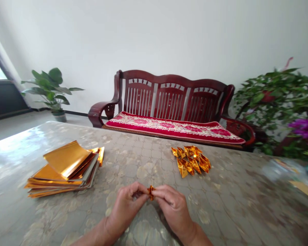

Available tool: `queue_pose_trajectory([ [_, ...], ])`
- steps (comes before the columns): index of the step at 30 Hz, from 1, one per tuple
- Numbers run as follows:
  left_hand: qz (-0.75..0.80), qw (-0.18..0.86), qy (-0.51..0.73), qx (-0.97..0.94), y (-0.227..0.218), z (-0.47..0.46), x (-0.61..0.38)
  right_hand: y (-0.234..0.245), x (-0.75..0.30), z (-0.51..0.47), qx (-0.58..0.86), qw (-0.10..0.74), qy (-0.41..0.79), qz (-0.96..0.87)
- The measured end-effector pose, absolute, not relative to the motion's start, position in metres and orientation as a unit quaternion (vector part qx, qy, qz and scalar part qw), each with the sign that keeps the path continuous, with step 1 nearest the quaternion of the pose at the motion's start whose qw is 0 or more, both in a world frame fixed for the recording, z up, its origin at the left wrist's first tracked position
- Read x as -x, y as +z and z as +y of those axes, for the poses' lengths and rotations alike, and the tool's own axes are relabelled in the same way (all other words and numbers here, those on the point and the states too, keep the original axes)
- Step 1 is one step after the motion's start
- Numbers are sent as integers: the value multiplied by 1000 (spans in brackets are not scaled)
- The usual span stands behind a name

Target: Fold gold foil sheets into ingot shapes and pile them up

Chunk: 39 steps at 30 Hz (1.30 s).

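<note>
My left hand [125, 208] and my right hand [173, 208] meet near the front of the table, pinching a small folded piece of gold foil paper [151, 192] between their fingertips. Much of that piece is hidden by my fingers. To the left of my hands lies a loose stack of gold foil sheets [64, 169], its top sheet curling upward. Farther ahead and to the right sits a heap of folded gold foil pieces [191, 160]. Both hands are over a marbled grey tabletop [136, 153].
A dark red wooden bench [169, 92] with a red floral cushion stands beyond the table. A potted plant [50, 90] stands by the wall at left. Leafy plants with purple flowers [274, 102] and a blurred transparent bag [279, 169] are at right.
</note>
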<state>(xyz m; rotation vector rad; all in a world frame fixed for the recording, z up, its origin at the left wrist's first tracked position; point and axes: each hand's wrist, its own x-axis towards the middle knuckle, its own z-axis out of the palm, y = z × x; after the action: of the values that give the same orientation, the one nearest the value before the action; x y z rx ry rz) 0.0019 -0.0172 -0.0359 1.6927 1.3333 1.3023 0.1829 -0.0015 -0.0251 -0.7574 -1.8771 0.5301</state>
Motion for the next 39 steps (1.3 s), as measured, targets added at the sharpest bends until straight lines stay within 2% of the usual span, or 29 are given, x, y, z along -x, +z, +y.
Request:
queue_pose_trajectory([
  [29, 481, 259, 502, -670, -28, -19, 0, -20, -186, 0, 293, 489, 104, -815],
  [39, 501, 295, 512, -632, -32, -18, -5, -24, -182, 0, 297, 485, 171, -805],
])
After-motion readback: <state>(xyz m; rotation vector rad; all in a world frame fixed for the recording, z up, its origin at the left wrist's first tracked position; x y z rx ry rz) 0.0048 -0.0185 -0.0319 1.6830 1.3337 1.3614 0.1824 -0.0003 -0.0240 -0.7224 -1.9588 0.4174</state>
